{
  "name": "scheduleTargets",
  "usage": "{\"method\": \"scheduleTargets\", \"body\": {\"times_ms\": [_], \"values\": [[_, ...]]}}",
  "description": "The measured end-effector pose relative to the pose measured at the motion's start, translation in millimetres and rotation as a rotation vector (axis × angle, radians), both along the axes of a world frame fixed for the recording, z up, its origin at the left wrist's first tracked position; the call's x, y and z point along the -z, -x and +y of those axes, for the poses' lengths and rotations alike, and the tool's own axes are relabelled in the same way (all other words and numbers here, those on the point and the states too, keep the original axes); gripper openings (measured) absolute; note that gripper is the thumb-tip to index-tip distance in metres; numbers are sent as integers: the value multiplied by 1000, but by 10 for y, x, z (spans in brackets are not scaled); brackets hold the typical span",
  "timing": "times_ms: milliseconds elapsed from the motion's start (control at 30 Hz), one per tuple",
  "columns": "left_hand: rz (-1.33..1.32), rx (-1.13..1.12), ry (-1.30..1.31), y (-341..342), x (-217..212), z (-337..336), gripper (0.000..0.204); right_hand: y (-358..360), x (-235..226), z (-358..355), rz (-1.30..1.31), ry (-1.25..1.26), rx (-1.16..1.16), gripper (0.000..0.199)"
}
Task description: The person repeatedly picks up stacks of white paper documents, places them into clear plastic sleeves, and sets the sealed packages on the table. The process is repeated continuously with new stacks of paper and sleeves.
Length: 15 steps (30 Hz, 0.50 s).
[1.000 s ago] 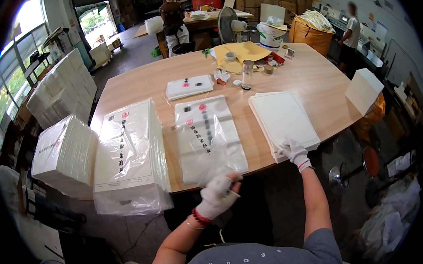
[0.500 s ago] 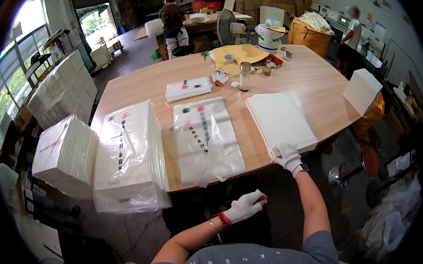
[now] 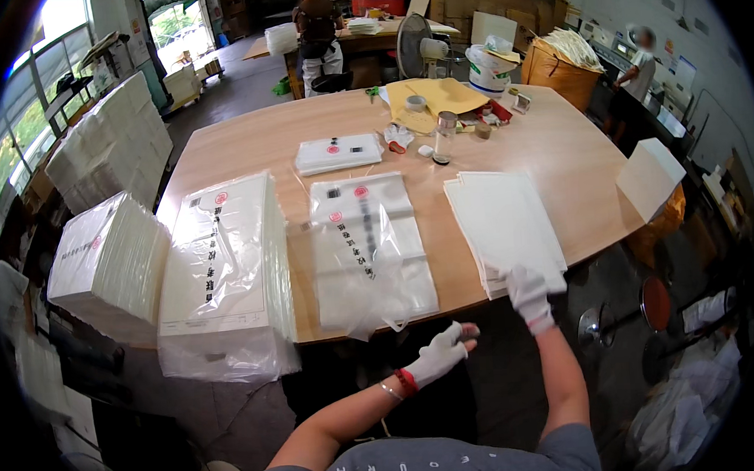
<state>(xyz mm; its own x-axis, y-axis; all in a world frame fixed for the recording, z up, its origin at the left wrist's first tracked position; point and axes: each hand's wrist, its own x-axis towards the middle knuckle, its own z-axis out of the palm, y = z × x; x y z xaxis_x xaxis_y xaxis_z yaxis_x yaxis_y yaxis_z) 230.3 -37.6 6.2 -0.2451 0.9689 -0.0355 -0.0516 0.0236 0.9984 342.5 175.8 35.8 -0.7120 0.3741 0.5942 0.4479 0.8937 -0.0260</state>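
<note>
My right hand (image 3: 529, 298), in a white glove, is at the near edge of a stack of white paper sheets (image 3: 506, 220) on the table. Motion smears its fingers, so their grip is not clear. My left hand (image 3: 439, 356), in a white glove with bare fingertips, hangs just off the table's front edge, fingers stretched out and nothing in them. Nearest to it lies a flat clear plastic bag (image 3: 379, 278) with black and red print. Left of that bag stands a tall pile of paper in clear printed plastic (image 3: 217, 269).
Another wrapped stack (image 3: 105, 250) stands at the far left. Folded plastic bags (image 3: 337, 154), a glass jar (image 3: 445, 136), yellow paper (image 3: 434, 98) and tape rolls lie farther back on the wooden table (image 3: 244, 149). A white box (image 3: 651, 178) sits at the right edge; a stool (image 3: 653, 304) stands beyond.
My right hand has shifted a little along the near edge of the sheets and its fingers have turned upward. My left hand has risen slightly toward the table edge.
</note>
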Motion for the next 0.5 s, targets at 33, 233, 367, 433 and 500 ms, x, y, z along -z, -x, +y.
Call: {"method": "scheduleTargets", "body": {"times_ms": [33,233,367,433,500], "values": [[-74,-96,-24,39,86,80,30,-3,-166,-317,-106,18,-48,10],[-259,34,161,362,66,-88,57,-414,-320,-861,-146,791,-464,24],[208,29,354,290,-204,-449,72,-767,680,-696,655,2030,87,37],[411,4,299,83,-255,-430,87,-377,456,-1287,783,1788,-87,40],[1160,-8,199,-290,-73,-516,92,-82,664,-1642,871,1768,-259,44]]}}
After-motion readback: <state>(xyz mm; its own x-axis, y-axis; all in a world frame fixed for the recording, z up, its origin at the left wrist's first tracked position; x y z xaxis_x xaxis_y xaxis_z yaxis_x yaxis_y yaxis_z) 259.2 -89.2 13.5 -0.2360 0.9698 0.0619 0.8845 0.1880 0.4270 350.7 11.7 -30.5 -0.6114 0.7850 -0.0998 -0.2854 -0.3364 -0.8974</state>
